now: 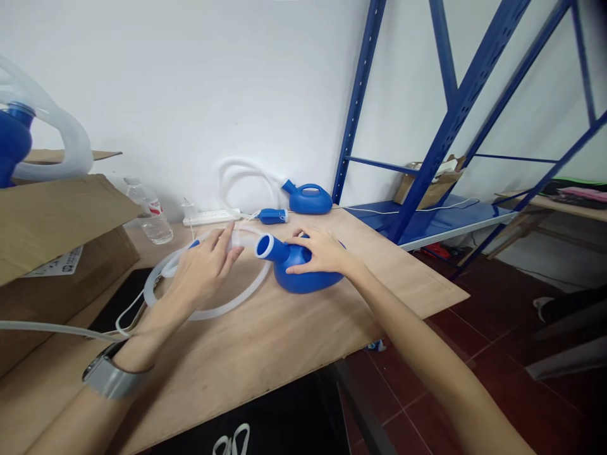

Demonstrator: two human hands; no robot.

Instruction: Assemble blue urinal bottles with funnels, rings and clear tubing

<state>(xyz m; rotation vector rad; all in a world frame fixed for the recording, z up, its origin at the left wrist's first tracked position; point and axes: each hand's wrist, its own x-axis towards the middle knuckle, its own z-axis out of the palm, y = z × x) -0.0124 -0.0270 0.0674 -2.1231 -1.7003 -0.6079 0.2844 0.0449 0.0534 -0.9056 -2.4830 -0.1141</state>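
Note:
My right hand [317,253] grips a blue plastic urinal bottle [303,282] by its top handle, which the fingers mostly cover. The bottle rests on the wooden table, its open round mouth pointing up and to the left. Left of the mouth, my left hand [211,259] has its thumb and fingers around the wide, translucent end of a white tube [237,300]; the back of the hand hides part of the hold. The tube lies in a loop on the table under my left hand. Behind this hand a small blue part shows.
Against the wall stands a second blue bottle [310,201] with a white hose, beside a small blue device [274,216] and a power strip [213,217]. A water bottle [154,215] and open cardboard box [71,246] are left. A blue metal rack [427,158] rises right.

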